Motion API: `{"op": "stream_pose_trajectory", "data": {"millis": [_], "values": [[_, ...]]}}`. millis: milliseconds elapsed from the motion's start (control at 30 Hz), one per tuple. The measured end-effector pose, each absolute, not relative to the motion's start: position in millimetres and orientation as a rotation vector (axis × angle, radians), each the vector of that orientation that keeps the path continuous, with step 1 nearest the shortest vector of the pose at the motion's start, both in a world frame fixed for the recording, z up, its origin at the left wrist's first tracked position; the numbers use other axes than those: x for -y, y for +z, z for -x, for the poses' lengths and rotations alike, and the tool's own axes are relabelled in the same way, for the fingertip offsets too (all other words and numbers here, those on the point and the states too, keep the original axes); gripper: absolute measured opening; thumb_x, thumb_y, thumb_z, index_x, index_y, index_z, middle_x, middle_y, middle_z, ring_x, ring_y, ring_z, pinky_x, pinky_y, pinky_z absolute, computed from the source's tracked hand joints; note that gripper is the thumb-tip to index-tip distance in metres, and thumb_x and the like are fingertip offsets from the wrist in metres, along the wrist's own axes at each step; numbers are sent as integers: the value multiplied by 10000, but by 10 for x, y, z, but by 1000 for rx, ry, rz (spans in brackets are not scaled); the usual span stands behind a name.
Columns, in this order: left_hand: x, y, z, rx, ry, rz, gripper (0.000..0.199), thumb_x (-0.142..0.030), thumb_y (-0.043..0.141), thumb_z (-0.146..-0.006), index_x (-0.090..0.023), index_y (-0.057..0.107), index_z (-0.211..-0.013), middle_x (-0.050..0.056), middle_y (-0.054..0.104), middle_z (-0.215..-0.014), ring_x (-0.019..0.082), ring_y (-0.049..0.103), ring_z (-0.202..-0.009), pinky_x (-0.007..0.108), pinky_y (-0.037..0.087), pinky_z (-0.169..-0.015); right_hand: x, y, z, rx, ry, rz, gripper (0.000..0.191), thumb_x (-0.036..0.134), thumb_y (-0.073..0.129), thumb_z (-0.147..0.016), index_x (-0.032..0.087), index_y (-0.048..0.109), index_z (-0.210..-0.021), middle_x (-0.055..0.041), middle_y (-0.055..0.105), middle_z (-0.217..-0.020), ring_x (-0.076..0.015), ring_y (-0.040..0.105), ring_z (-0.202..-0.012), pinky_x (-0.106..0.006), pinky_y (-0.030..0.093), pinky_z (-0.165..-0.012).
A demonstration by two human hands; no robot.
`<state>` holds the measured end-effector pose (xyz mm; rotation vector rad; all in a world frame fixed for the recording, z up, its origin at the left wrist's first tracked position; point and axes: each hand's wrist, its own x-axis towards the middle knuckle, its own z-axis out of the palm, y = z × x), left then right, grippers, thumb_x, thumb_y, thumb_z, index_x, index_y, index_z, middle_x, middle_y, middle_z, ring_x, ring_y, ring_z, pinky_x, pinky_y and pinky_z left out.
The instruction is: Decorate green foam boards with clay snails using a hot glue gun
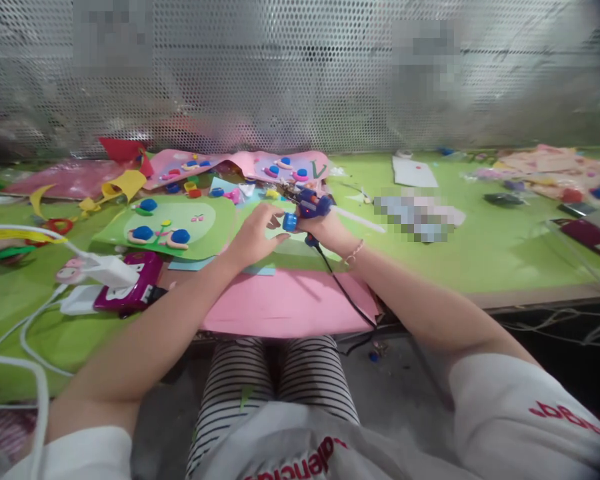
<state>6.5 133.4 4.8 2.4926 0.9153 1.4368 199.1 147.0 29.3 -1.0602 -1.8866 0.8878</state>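
Beyond the pink sheet [280, 307], the right hand [331, 232] grips a blue glue gun [314, 203]; the left hand [254, 235], its grip parted, adjoins a small blue piece [290, 222], contact unclear. Nearer than the sheet, the shirt's red lettering [325, 456] is partly legible.

From beside the table [480, 260], I count two bare hands, left [253, 237] and right [329, 231], one blue glue gun [311, 203], one glue stick [357, 219], one small blue block [290, 222] and one bracelet [355, 252]. Three blue-shelled snails [180, 238] sit on the green sheet [213, 247]; three blue-topped figures [300, 175] lie at the right of the pink cutouts [250, 163] (those farther left blur past numbering). One purple power strip [153, 270] carries two white plugs [114, 272].
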Motion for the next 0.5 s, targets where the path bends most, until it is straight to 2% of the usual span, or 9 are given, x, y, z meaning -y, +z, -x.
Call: {"op": "stream_pose_trajectory", "data": {"millis": [67, 133, 333, 500], "values": [[-1317, 36, -103, -869, 1428, -2503, 408, -184, 708, -768, -178, 515, -1128, 47, 563, -984, 107, 590, -761, 238, 552, -690, -1486, 293, -2008, 1954, 831, 1113, 95, 170, 591, -685, 179, 512, -634, 6, 552, -669, -115, 512, -628, -235, 411, -596], [-1306, 37, -124, -848, 1428, -2527, 377, -210, 684, -803, -181, 519, -1141, 55, 569, -999, 114, 593, -791, 233, 550, -688, -1482, 319, -2003, 2019, 796, 1205, 80, 152, 579, -697, 175, 529, -639, 3, 562, -664, -114, 518, -622, -235, 419, -601], [-1295, 75, -124, -856, 1378, -2627, 287, -215, 719, -782, -171, 558, -1015, 43, 619, -904, 128, 600, -774, 247, 515, -711, -1414, 438, -1924, 2099, 756, 1317, 110, 121, 575, -705, 165, 517, -624, -4, 573, -662, -100, 506, -606, -219, 421, -592], [-1301, 49, -161, -956, 1379, -2639, 248, -224, 736, -762, -171, 540, -904, 14, 580, -770, 134, 570, -695, 256, 475, -648, -1442, 395, -1909, 2055, 693, 1392, 92, 108, 567, -692, 172, 525, -642, -10, 593, -661, -114, 528, -613, -224, 429, -586]]}}
